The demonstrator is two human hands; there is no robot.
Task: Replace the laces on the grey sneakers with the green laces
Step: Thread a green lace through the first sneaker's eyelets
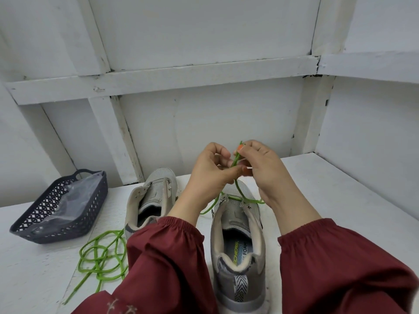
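1. Two dark red sleeves (340,268) fill the near foreground, gathered at the cuffs, one on each forearm.
2. The right grey sneaker (238,245) stands on the white bench (340,189) between the forearms, heel toward the viewer, toe pointing away. Its tongue is open and the printed insole is visible.
3. A green lace (238,189) is threaded through the lowest eyelets near the toe of this sneaker. Both of its strands rise to the hands above the toe; slack sections trail off to either side of the shoe.
4. The left hand (208,175) is closed, thumb and fingers pinched on the green lace strands.
5. The right hand (260,164) is likewise closed on the same strands, fingertips meeting those of the left hand. A short lace end projects above the right thumb.
6. The left grey sneaker (152,200) stands just beside the first, to its left, with no lace in its eyelets.
7. A second green lace (102,257) lies in loose loops on the bench, left of the left sleeve and partly under it.
8. A dark perforated basket (61,207) sits at the far left of the bench, holding clear plastic wrapping.
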